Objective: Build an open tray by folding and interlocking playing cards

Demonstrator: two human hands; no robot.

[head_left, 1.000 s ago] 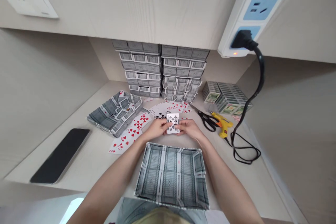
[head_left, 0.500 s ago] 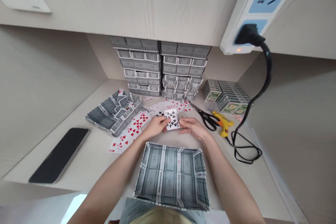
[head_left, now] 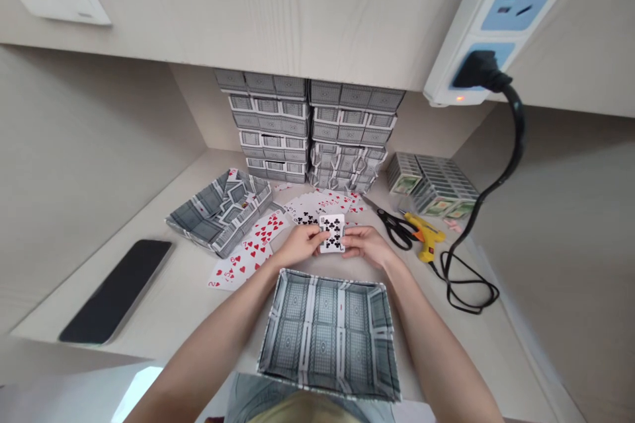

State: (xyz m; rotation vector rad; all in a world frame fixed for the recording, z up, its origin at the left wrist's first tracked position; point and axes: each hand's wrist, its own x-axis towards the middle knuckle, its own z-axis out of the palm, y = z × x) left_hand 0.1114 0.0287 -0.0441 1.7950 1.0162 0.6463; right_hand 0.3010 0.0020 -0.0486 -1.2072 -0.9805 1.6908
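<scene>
A ten of clubs card (head_left: 332, 231) is held upright between my two hands, its face toward me. My left hand (head_left: 301, 243) pinches its left edge, and my right hand (head_left: 366, 243) grips its right edge. Whether more cards lie behind it cannot be seen. Just below my hands stands an open box made of cards (head_left: 325, 337), with grey card backs inside. Fanned heart cards (head_left: 248, 254) lie to the left of my left hand. Behind the held card more cards (head_left: 317, 201) are spread out.
Stacked card boxes (head_left: 307, 125) stand at the back. A card tray (head_left: 218, 211) and black phone (head_left: 116, 291) are on the left. Scissors (head_left: 399, 228), a yellow glue gun (head_left: 429, 238) with its cable, and clear-cased packs (head_left: 436, 185) are on the right. A power strip (head_left: 496, 26) hangs above.
My right hand has come in to the card and now grips its right edge. The card has turned from tilted to nearly straight. The whole view has shifted slightly.
</scene>
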